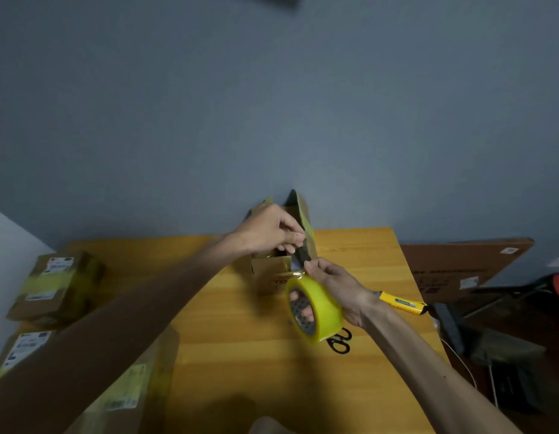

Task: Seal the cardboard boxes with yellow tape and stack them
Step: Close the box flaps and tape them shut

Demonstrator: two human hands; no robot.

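Blue-grey wall (pixel 272 104) rises behind a yellow wooden tabletop (pixel 240 364). Beyond both hands stands an open cardboard box (pixel 270 274), flaps raised. The left hand (pixel 272 230) pinches one raised flap. Just below it, the right hand (pixel 337 286) grips a yellow tape roll (pixel 322 305), fingers through its core. A yellow utility knife (pixel 400 303) lies right of that hand, black scissors (pixel 341 339) beneath the roll. Taped boxes (pixel 55 286) sit far left of the left arm.
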